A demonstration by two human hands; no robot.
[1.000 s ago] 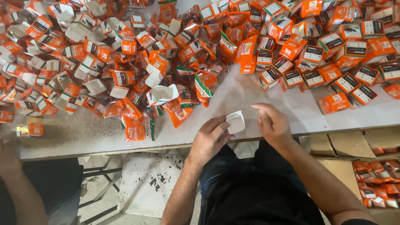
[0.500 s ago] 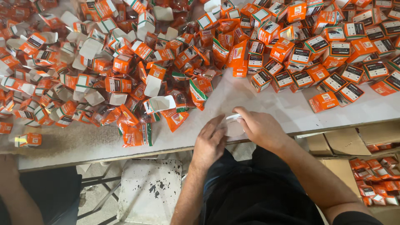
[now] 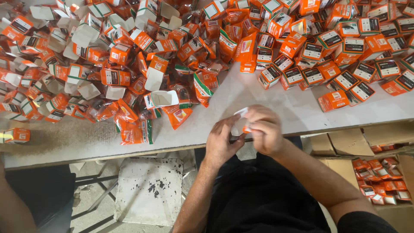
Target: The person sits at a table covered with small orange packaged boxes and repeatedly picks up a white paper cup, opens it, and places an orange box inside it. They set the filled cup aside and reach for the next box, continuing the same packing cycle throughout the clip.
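Both my hands meet at the near edge of the white table (image 3: 297, 108). My left hand (image 3: 221, 144) and my right hand (image 3: 264, 129) grip one small orange and white carton (image 3: 239, 121) between them; the fingers hide most of it. A few centimetres to the left lie orange foil pouches (image 3: 177, 115) and an open empty carton (image 3: 160, 99) on its side.
A heap of open orange cartons (image 3: 86, 56) covers the table's left and middle. Closed cartons (image 3: 345, 56) lie in rows at the right. A spotted white stool (image 3: 148, 185) stands below. Cardboard boxes with pouches (image 3: 379, 181) sit at the lower right. Another person's arm (image 3: 13, 207) shows at the bottom left.
My hands have closed together around the small carton, which earlier showed its white open end. The view has shifted slightly, so the heap sits higher in the picture.
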